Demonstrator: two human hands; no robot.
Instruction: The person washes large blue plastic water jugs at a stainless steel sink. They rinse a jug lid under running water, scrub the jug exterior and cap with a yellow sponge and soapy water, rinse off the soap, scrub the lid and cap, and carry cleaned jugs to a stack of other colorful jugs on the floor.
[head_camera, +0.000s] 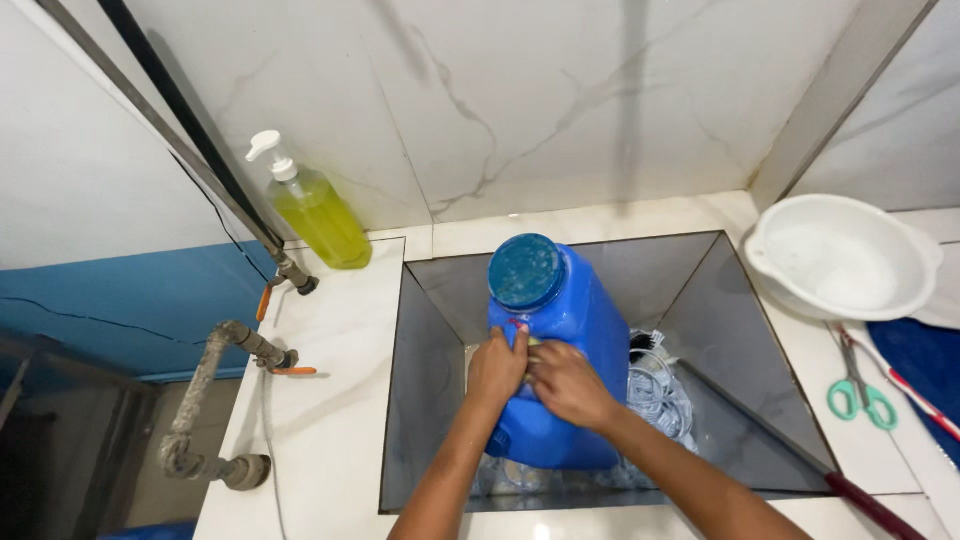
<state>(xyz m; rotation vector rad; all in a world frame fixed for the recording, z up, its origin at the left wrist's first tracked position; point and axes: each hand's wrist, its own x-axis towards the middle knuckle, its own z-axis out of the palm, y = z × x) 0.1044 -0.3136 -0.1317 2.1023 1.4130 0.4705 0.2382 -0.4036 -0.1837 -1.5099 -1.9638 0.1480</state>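
Marble counter holds soap bottle, white basin, green scissors.

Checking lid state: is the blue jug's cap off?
No, the round blue cap sits on the blue jug while both hands grip its side.

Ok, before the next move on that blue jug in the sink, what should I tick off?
1. Both hands on the blue jug: left hand and right hand meet at its front. Ok.
2. Blue lid seated: ok.
3. What the fingers pinch: cannot tell.
4. Jug stands inside the sink: ok.
5. Plastic wrapping crowds the jug's base: not ok.
6. Soap bottle, white bowl, scissors apart from the jug: ok.
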